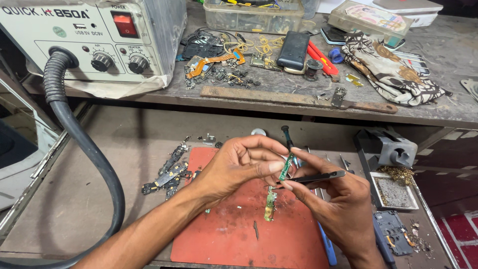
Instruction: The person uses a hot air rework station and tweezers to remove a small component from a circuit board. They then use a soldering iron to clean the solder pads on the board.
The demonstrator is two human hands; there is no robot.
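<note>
Left hand pinching small green circuit board, right hand gripping tweezers, tray holding brass wool

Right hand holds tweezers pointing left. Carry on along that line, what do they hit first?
The right hand points its tweezers left at the small green board pinched in the left hand. The tips already look to be at that board; past it come the left fingers. Depth is hard to judge.
</note>
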